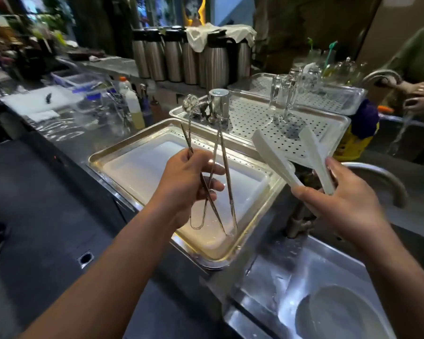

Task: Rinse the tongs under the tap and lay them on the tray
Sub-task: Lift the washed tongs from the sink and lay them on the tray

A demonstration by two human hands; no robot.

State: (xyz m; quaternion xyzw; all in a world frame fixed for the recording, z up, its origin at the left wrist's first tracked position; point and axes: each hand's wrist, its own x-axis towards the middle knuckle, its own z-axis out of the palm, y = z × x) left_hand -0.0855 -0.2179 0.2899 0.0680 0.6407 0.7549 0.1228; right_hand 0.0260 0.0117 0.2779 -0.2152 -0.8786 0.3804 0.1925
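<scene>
White tongs (315, 157): joined end hidden inside right hand (340, 206). Metal tongs (231, 204): mid-length behind left hand (181, 182). Bowl (338, 316) in sink (272, 275) cut by bottom edge. Second person (416, 69) cut by right edge.

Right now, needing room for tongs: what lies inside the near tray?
A white liner shows in the near tray; the left hand and metal tongs above hide part.

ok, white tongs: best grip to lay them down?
The white tongs splay to wide flat tips pointing away, so grip the narrow end where the arms converge, from the near side, as the right hand does: only there one hand spans both arms.
</scene>
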